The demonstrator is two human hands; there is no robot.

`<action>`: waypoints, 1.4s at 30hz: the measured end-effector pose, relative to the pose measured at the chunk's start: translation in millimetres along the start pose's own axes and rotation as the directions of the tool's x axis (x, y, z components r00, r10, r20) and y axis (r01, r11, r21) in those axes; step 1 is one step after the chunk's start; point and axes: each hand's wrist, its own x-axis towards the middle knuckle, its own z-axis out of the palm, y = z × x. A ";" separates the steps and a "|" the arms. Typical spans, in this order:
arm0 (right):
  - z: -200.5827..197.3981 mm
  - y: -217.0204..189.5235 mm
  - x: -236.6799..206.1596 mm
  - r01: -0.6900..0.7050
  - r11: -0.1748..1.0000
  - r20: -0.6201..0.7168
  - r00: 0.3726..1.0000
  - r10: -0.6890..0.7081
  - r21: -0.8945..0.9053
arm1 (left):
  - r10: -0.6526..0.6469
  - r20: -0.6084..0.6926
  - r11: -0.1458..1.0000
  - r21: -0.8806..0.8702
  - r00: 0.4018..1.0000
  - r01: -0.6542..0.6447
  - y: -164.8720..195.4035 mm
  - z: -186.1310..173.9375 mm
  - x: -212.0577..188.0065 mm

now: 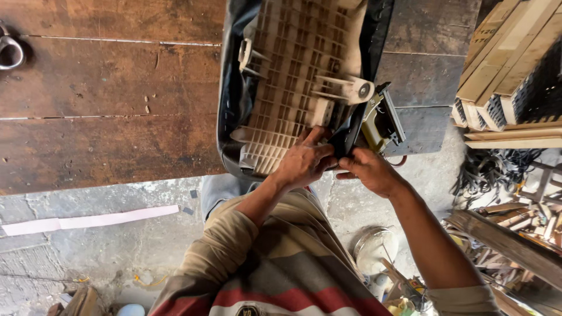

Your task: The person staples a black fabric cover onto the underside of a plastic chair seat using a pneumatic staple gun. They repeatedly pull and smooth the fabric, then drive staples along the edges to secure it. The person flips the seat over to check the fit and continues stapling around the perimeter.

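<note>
A beige ribbed plastic seat base (295,76) lies upside down on a dark wooden workbench (105,99), with a black cover (229,99) wrapped round its edges. My left hand (304,161) presses on the near corner of the base and pinches the black cover there. My right hand (369,169) grips the same black cover edge from the right, fingers closed on it. A yellow and black staple gun (380,120) lies on the bench just beyond my right hand, untouched.
Wooden slats and frames (515,70) are stacked at the right. Black straps (497,169) and wood scraps (515,216) lie on the concrete floor. A white strip (88,221) lies on the floor at left, a round tin (374,248) below my right arm, a metal ring (9,52) at far left.
</note>
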 end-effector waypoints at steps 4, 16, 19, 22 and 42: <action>6.0 8.3 4.9 0.146 0.989 -0.103 0.984 -0.145 -0.003 | 0.046 -0.038 0.999 -0.021 0.998 -0.047 -6.6 2.2 1.8; 36.6 20.9 13.5 -0.064 0.993 -0.537 0.844 0.002 -0.098 | 0.068 -0.111 0.997 -0.013 0.991 -0.070 -20.9 11.8 4.9; 33.4 11.8 8.0 -0.079 0.985 -0.504 0.864 -0.009 -0.153 | 0.088 -0.123 0.995 -0.040 0.989 -0.094 -25.3 12.2 5.3; 8.2 -5.7 -2.1 -0.063 0.988 -0.291 0.956 0.020 -0.138 | 0.094 -0.045 0.995 0.039 0.995 -0.092 -27.8 14.5 6.1; -31.3 -60.4 10.8 0.020 0.564 -0.420 0.645 -0.638 -0.825 | 0.019 0.139 0.974 0.219 0.990 -0.050 -22.0 8.7 20.8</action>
